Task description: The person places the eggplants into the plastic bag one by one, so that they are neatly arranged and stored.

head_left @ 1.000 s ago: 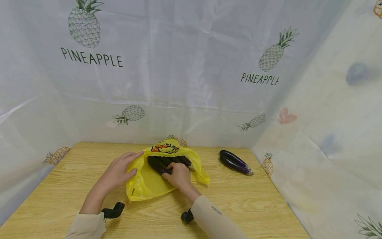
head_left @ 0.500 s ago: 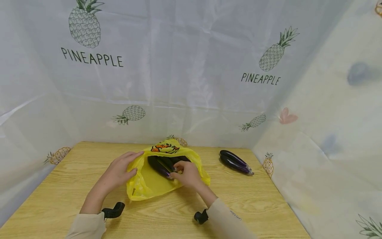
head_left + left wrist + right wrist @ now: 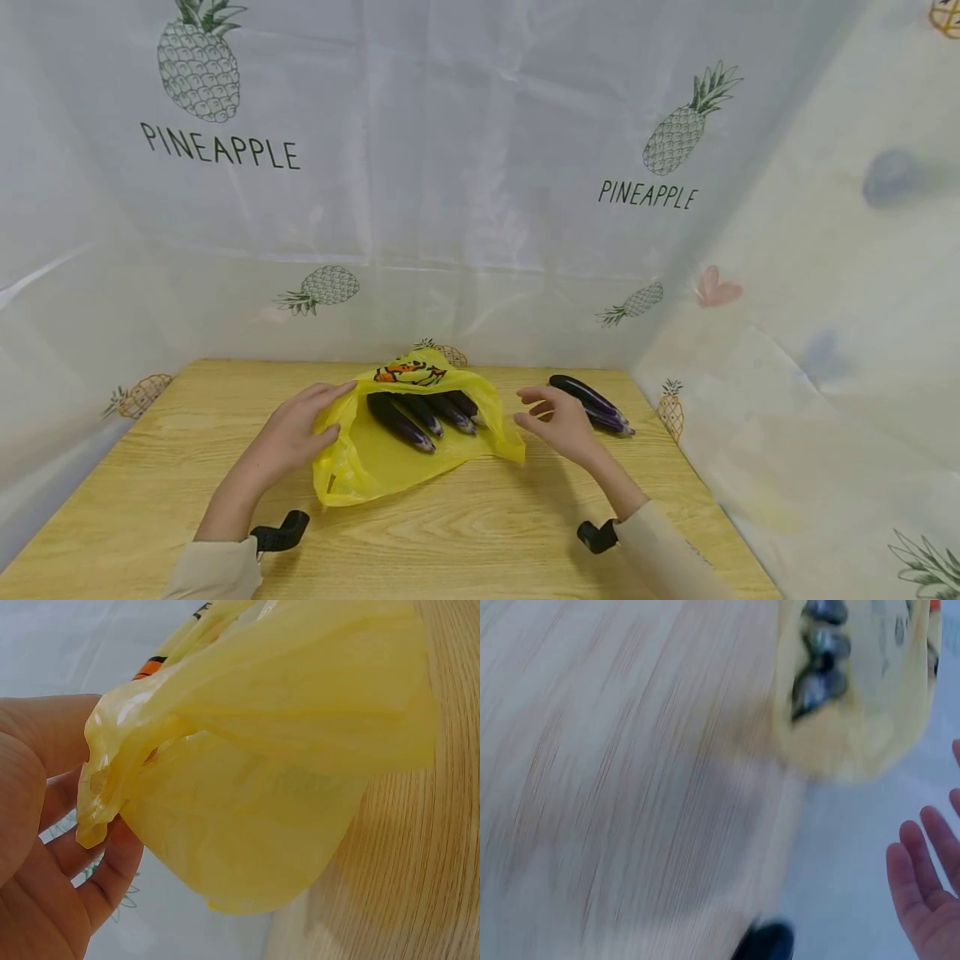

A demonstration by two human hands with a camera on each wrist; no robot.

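head view: a yellow bag (image 3: 390, 458) is being held open at its left edge, pinched by the left hand (image 3: 296, 433), on a wooden table (image 3: 465, 533). four eggplants (image 3: 423, 414) are lying inside its mouth. the right hand (image 3: 558, 421) is being held empty, fingers loosely spread, between the bag and two loose eggplants (image 3: 592, 404) near the table's right edge.

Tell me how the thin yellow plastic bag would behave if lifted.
The thin yellow plastic bag is wrinkled and bunched where the left hand grips it, so probably floppy. Its glossy dark purple aubergines lie loose in the open mouth and might slide out.
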